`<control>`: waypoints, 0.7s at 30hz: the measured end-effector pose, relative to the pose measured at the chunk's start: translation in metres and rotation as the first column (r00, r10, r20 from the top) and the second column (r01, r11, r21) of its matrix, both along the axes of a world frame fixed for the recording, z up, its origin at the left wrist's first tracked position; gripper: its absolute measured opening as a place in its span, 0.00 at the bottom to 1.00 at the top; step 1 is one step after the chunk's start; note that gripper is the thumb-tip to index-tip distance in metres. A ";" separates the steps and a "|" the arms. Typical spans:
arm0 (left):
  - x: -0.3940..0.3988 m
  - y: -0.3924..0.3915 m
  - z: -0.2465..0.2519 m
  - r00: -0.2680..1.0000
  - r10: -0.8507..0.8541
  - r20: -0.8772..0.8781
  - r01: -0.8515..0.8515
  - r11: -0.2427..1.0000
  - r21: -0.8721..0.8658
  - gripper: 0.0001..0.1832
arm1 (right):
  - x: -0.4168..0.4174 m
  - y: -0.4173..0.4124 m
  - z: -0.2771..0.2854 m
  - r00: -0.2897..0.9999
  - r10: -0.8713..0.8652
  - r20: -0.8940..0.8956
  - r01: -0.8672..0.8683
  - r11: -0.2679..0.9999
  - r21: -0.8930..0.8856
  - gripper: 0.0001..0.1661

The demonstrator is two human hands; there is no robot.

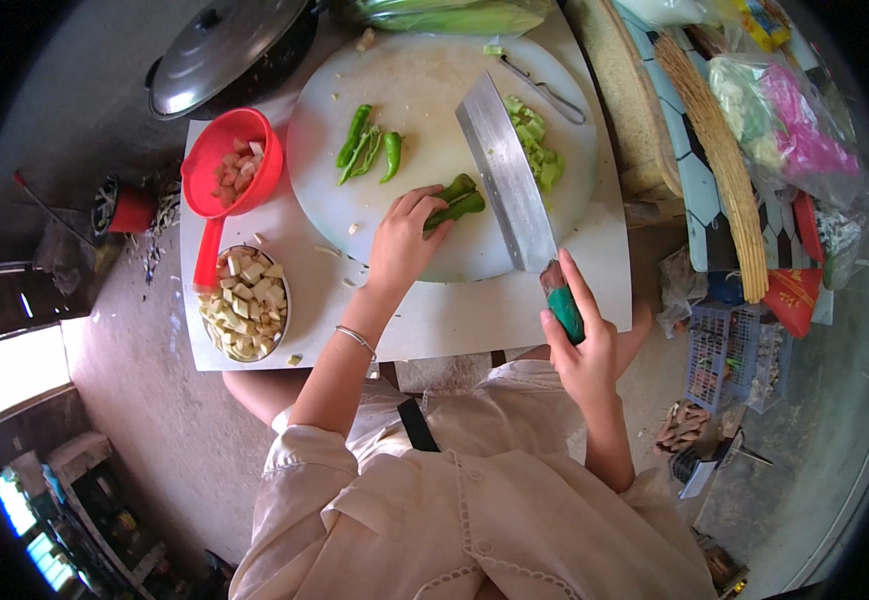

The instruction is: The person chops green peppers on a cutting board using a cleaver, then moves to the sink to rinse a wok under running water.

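My left hand (409, 236) grips green pepper pieces (455, 202) lying side by side on the round white cutting board (419, 82). In my right hand (588, 352) is the green-wrapped handle of a cleaver (506, 180). Its broad blade leans over the board, to the right of the pepper pieces and apart from them. Chopped green pieces (536, 142) lie just beyond the blade, which hides some of them. Left of centre on the board are a whole green pepper (392, 156) and further green peppers (354, 135), one of them thin and split-looking.
A vegetable peeler (547, 91) lies at the board's right edge. Left stand a red ladle-shaped strainer (273, 154) holding pinkish chunks and a bowl of pale cubes (247, 304). A lidded wok (224, 52) stands at the back left, bagged corn (449, 15) behind the board.
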State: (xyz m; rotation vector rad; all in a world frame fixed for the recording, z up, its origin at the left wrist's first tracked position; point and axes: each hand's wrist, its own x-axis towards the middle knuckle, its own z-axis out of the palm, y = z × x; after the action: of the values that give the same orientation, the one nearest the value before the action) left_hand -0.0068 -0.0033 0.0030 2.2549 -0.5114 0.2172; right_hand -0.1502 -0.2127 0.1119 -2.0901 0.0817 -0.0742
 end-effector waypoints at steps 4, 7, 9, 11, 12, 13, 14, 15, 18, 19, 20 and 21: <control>0.000 0.000 -0.002 0.997 0.023 -0.075 -0.028 0.997 -0.066 0.11 | 0.010 0.006 0.002 0.997 0.035 0.074 -0.031 0.998 -0.062 0.36; 0.000 -0.001 -0.002 0.995 0.019 -0.095 -0.029 0.995 -0.100 0.10 | 0.019 0.014 -0.004 0.994 0.058 0.097 -0.046 0.991 -0.123 0.37; 0.000 0.000 -0.003 0.996 0.020 -0.084 -0.030 0.994 -0.108 0.10 | 0.026 0.018 -0.022 0.996 0.087 -0.035 -0.093 0.972 -0.217 0.41; 0.002 0.000 -0.005 0.997 0.025 -0.068 -0.033 0.993 -0.115 0.10 | 0.029 0.026 -0.031 0.997 0.076 0.032 -0.064 0.957 -0.282 0.42; 0.002 0.000 -0.006 0.997 0.027 -0.073 -0.035 0.993 -0.115 0.10 | 0.031 0.030 -0.032 0.995 0.088 0.049 -0.068 0.946 -0.318 0.42; 0.002 0.001 -0.006 0.997 0.029 -0.077 -0.037 0.993 -0.114 0.10 | 0.033 0.033 -0.033 0.993 0.100 0.066 -0.070 0.933 -0.354 0.43; 0.002 0.001 -0.006 0.996 0.030 -0.082 -0.039 0.993 -0.114 0.10 | 0.034 0.036 -0.033 0.990 0.113 0.083 -0.072 0.918 -0.390 0.44; 0.003 0.000 -0.005 0.995 0.025 -0.100 -0.038 0.991 -0.128 0.10 | 0.035 0.038 -0.033 0.989 0.131 0.071 -0.087 0.896 -0.436 0.44; 0.001 -0.002 0.000 0.991 0.019 -0.132 -0.037 0.990 -0.135 0.09 | 0.034 0.042 -0.037 0.984 0.170 0.056 -0.113 0.831 -0.544 0.45; 0.001 -0.004 0.001 0.992 0.024 -0.127 -0.038 0.993 -0.114 0.09 | 0.034 0.044 -0.036 0.982 0.177 0.068 -0.109 0.819 -0.563 0.46; 0.001 -0.005 0.003 0.992 0.027 -0.122 -0.039 0.995 -0.094 0.09 | 0.034 0.044 -0.033 0.981 0.181 0.063 -0.112 0.807 -0.579 0.46; 0.000 -0.006 0.003 0.993 0.034 -0.115 -0.044 0.995 -0.088 0.09 | 0.033 0.045 -0.031 0.981 0.187 0.057 -0.117 0.795 -0.595 0.45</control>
State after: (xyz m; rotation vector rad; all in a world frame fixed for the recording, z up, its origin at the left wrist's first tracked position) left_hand -0.0072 -0.0090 0.0063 2.1757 -0.3898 0.1281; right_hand -0.1167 -0.1679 0.0810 -2.7070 -0.2095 -0.1330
